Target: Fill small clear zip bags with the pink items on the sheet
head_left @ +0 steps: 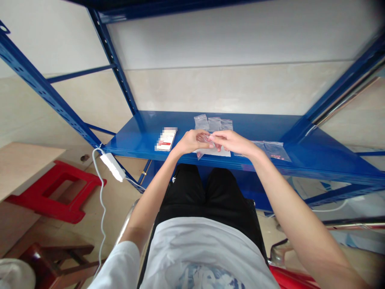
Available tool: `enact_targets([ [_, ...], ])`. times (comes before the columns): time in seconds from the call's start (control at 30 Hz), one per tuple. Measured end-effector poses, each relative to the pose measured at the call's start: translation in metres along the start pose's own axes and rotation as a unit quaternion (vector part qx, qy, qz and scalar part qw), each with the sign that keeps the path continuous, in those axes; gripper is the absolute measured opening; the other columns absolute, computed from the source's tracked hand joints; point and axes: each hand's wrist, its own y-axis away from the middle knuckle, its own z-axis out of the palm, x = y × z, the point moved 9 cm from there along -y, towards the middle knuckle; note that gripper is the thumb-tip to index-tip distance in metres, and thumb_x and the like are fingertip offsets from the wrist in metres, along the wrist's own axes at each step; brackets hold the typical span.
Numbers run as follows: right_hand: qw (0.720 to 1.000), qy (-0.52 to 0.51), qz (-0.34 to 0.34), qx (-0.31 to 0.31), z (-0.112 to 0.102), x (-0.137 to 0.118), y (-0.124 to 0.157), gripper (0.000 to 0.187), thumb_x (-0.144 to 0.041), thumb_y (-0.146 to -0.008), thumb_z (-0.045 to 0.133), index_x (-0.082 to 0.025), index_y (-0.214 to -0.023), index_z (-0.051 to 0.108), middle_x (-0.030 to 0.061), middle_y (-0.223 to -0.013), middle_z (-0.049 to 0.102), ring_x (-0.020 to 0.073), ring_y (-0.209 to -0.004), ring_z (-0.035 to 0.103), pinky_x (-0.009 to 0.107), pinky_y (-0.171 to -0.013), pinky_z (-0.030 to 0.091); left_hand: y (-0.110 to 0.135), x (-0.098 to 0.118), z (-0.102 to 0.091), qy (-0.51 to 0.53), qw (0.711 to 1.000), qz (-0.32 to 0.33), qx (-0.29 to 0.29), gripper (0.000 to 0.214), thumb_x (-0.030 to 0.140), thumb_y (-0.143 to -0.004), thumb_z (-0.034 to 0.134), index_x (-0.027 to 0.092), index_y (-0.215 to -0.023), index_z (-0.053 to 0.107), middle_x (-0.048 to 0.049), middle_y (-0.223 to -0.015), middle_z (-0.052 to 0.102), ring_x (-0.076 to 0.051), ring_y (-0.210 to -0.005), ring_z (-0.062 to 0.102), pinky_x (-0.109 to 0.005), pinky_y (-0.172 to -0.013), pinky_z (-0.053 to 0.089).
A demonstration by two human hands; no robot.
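Over the front of the blue shelf, my left hand [191,141] is closed around a small clear plastic bag [205,138]. The fingertips of my right hand [227,140] pinch together at the bag's right side. Whether anything lies inside this bag is too small to tell. Beneath the hands shows a white sheet [222,152], partly covered. Behind them, several flat clear zip bags [214,123] lie in a row. To the right of my right hand rests another clear bag [275,149] with small reddish pieces in it, partly beside a further bag behind my wrist.
A phone [167,139] with a lit screen lies left on the blue shelf [135,132]. Blue uprights [116,64] frame both sides. A white power strip [112,166] hangs at the left corner, its cable trailing down. A red stool [57,192] stands on the floor at left.
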Motion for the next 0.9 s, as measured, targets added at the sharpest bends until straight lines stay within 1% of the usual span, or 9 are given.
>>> enact_targets([
  [0.1,0.999,-0.022,0.000,-0.030,0.008,-0.003,0.002,0.053,-0.074,-0.084,0.075,-0.021,-0.090,0.074,0.0013,-0.075,0.069,0.0167,-0.066,0.058,0.028,-0.061,0.039,-0.001,-0.003,-0.005,-0.004,1.000,-0.011,0.022,0.056,0.040,-0.071,0.095,0.012,-0.115,0.079,-0.0119,-0.104,0.082,-0.024,-0.095,0.077,-0.032,-0.087,0.058],
  [0.2,1.000,-0.015,-0.021,0.007,0.003,-0.004,0.000,0.049,-0.067,-0.075,0.085,-0.021,-0.086,0.072,0.0015,-0.080,0.070,0.0185,-0.073,0.061,0.029,-0.065,0.043,-0.001,-0.005,-0.011,0.034,0.998,-0.021,0.057,0.056,0.045,-0.070,0.096,0.013,-0.113,0.079,-0.0114,-0.104,0.081,-0.022,-0.093,0.075,-0.031,-0.084,0.057],
  [0.3,0.998,-0.017,-0.027,0.060,-0.007,0.000,-0.002,0.045,-0.063,-0.075,0.085,-0.022,-0.080,0.069,0.0033,-0.080,0.071,0.0208,-0.074,0.063,0.033,-0.069,0.047,0.001,-0.004,-0.015,0.112,0.991,-0.030,0.072,0.055,0.055,-0.077,0.090,0.014,-0.112,0.079,-0.0108,-0.105,0.081,-0.020,-0.093,0.074,-0.030,-0.084,0.056],
  [0.37,0.996,-0.034,-0.018,0.080,-0.011,0.005,-0.002,0.043,-0.062,-0.077,0.083,-0.022,-0.080,0.068,0.0036,-0.077,0.070,0.0215,-0.071,0.063,0.034,-0.067,0.048,0.002,-0.004,-0.016,0.136,0.988,-0.037,0.068,0.054,0.058,-0.079,0.088,0.015,-0.110,0.080,-0.0099,-0.104,0.081,-0.019,-0.092,0.073,-0.029,-0.084,0.056],
  [0.47,0.993,-0.036,-0.021,0.106,-0.017,0.006,-0.001,0.041,-0.060,-0.078,0.082,-0.022,-0.080,0.068,0.0035,-0.075,0.070,0.0215,-0.070,0.063,0.034,-0.066,0.048,0.003,-0.001,-0.017,0.137,0.988,-0.037,0.066,0.053,0.060,-0.077,0.088,0.015,-0.104,0.080,-0.0082,-0.098,0.080,-0.018,-0.088,0.072,-0.029,-0.083,0.055],
  [0.6,0.989,0.011,-0.046,0.140,-0.022,-0.003,0.003,0.038,-0.056,-0.081,0.080,-0.021,-0.078,0.068,0.0028,-0.076,0.069,0.0207,-0.073,0.063,0.035,-0.073,0.049,0.001,0.003,-0.010,0.123,0.990,-0.022,0.057,0.051,0.061,-0.077,0.088,0.016,-0.098,0.078,-0.0065,-0.092,0.078,-0.018,-0.085,0.073,-0.031,-0.082,0.055],
  [0.7,0.989,-0.005,-0.045,0.141,-0.022,-0.005,0.005,0.035,-0.053,-0.080,0.083,-0.022,-0.089,0.071,0.0025,-0.080,0.071,0.0205,-0.075,0.065,0.034,-0.071,0.051,-0.001,0.005,-0.006,0.100,0.993,-0.004,0.057,0.048,0.062,-0.081,0.084,0.016,-0.092,0.075,-0.0051,-0.084,0.076,-0.018,-0.082,0.072,-0.031,-0.079,0.055],
  [0.83,0.983,-0.105,-0.018,0.148,-0.024,0.004,0.007,0.051,-0.052,-0.074,0.088,-0.025,-0.112,0.067,0.0016,-0.082,0.074,0.0207,-0.071,0.069,0.029,-0.059,0.049,0.000,0.005,-0.012,0.108,0.990,0.005,0.089,0.046,0.061,-0.084,0.083,0.017,-0.088,0.071,-0.0031,-0.079,0.073,-0.016,-0.077,0.070,-0.030,-0.077,0.055],
  [0.9,0.977,-0.134,-0.014,0.165,-0.027,0.008,0.008,0.053,-0.053,-0.073,0.090,-0.024,-0.111,0.067,0.0026,-0.080,0.075,0.0219,-0.071,0.071,0.030,-0.058,0.049,0.002,0.004,-0.016,0.128,0.986,0.002,0.109,0.045,0.060,-0.084,0.084,0.017,-0.090,0.070,-0.0018,-0.078,0.073,-0.015,-0.075,0.070,-0.028,-0.075,0.055],
])
